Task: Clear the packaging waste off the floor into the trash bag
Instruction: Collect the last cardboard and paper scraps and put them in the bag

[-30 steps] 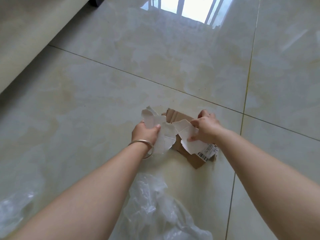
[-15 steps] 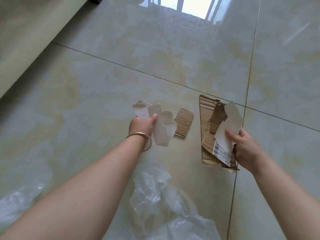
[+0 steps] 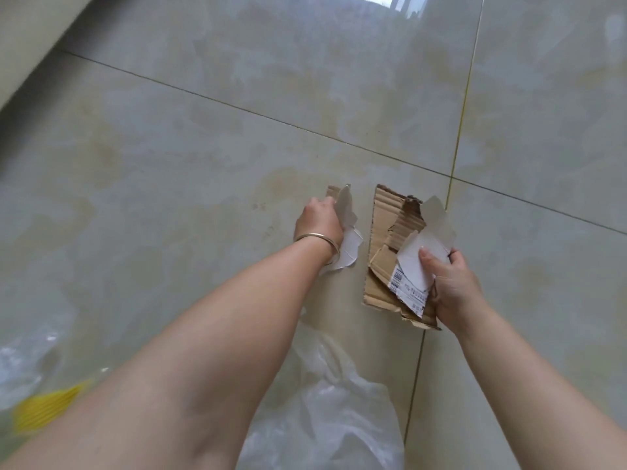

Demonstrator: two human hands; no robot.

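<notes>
Looks like a home: glossy marble-look floor tiles [image 3: 237, 137], window reflection [image 3: 400, 1], pale furniture edge [image 3: 27, 39] top left.

Soft, even daylight fills the scene, with a bright window glare [image 3: 390, 0] reflected on the glossy floor tiles [image 3: 203, 147] at top. Shadows are faint. The lower-left corner smears with motion blur, and wide-angle bending shows at the edges.
</notes>
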